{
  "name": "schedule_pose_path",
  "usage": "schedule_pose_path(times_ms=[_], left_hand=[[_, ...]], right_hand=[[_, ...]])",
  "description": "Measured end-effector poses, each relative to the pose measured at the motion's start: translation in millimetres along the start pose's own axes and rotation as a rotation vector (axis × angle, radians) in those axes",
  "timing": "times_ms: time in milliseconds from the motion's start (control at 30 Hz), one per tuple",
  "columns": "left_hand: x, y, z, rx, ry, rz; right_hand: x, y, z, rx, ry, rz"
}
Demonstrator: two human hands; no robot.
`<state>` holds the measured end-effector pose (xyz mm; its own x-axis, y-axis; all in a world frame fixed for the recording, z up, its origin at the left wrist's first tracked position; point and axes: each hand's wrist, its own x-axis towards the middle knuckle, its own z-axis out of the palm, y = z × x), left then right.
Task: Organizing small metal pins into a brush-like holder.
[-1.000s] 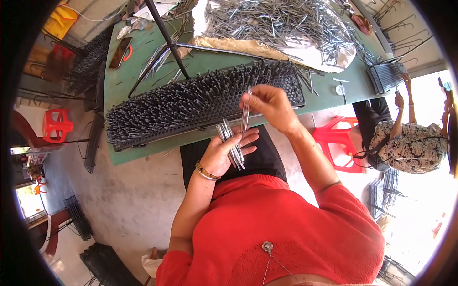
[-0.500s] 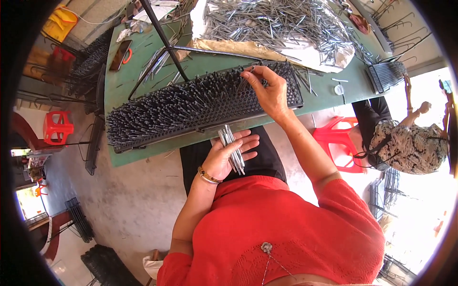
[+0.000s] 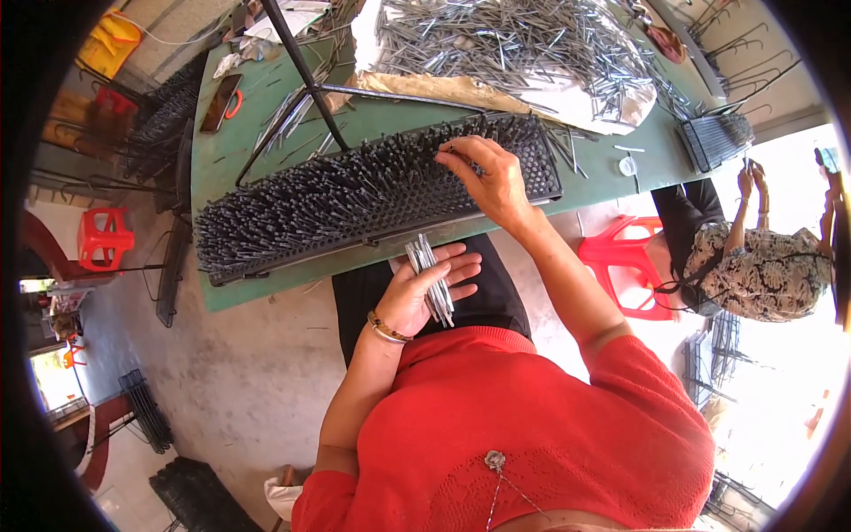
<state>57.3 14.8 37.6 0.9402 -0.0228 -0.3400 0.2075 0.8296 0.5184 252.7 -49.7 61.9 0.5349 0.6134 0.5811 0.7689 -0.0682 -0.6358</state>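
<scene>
A bundle of thin grey metal strips [image 3: 429, 282] lies under the thumb of my left hand [image 3: 413, 288], whose other fingers are partly spread beneath it. Above the far right half of a long black perforated rack [image 3: 377, 226] is my right hand [image 3: 493, 177]. Its thumb and forefinger are pinched together at the tips; whatever is between them is too small to make out. Dark strips stand upright in the rack's holes, dense on the left and middle. Toward the right end, many bare holes [image 3: 523, 168] show.
A big heap of loose strips [image 3: 505, 44] on sacking covers the green table's [image 3: 222, 160] far side. Behind the rack rises a black metal frame [image 3: 310, 84]. A phone [image 3: 222, 102] lies at left. A co-worker [image 3: 753, 266] sits at right beside a red stool [image 3: 629, 266].
My right hand has shifted slightly left over the rack, fingertips still pinched. My left hand stays put with its strips. The co-worker's hands have come closer together.
</scene>
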Motion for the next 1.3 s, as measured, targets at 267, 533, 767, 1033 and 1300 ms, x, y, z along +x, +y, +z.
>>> schedule_pose_path(times_ms=[267, 533, 767, 1033, 1300], left_hand=[[0.5, -1.2, -0.9, -0.003, 0.007, -0.006], [0.2, -0.5, -1.0, -0.009, 0.01, -0.009], [0.2, -1.8, -2.8, -0.036, 0.018, 0.003], [9.6, 9.6, 9.7, -0.001, -0.022, -0.009], [10.5, -0.2, -2.7, -0.029, 0.012, -0.028]], right_hand=[[7.2, -5.7, -6.7, 0.121, -0.054, -0.036], [16.5, -7.1, -15.2, 0.038, -0.125, -0.087], [22.2, -14.8, -27.2, 0.053, -0.166, -0.036], [11.1, 8.0, -13.7, 0.103, -0.181, -0.021], [1.5, 10.5, -8.6, -0.099, -0.107, -0.125]])
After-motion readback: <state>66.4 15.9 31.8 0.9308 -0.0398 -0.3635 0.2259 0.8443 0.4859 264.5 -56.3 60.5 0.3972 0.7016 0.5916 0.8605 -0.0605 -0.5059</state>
